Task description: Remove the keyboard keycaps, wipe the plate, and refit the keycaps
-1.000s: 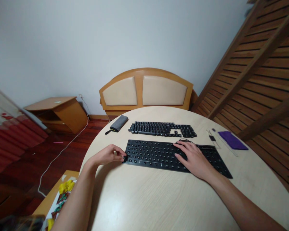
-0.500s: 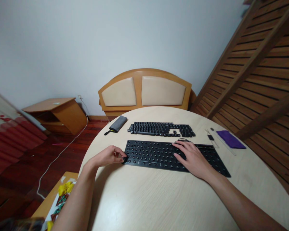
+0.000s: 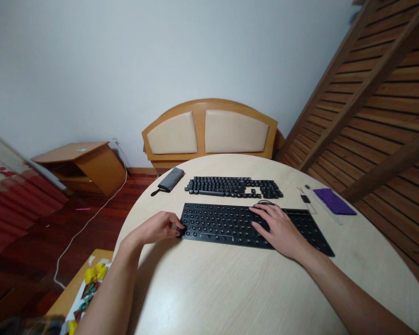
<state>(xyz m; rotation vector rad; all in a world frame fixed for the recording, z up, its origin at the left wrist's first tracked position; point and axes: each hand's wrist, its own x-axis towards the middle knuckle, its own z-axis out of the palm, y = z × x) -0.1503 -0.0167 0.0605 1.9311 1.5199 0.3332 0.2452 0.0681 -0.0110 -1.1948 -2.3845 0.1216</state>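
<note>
Keyboard base (image 3: pixel 216 223) — partly under right hand (image 3: pixel 279 231), left end at left hand (image 3: pixel 162 226).

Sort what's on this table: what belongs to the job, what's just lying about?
Belongs, seemingly: black keyboard base, right hand on it, left hand at its left edge; keycaps beyond it.

Apparently lying about: grey pouch, purple cloth; small tools unclear.

Keyboard base (image 3: pixel 226 226) matt plastic; tabletop (image 3: pixel 230 284) smooth, wood-grained.
</note>
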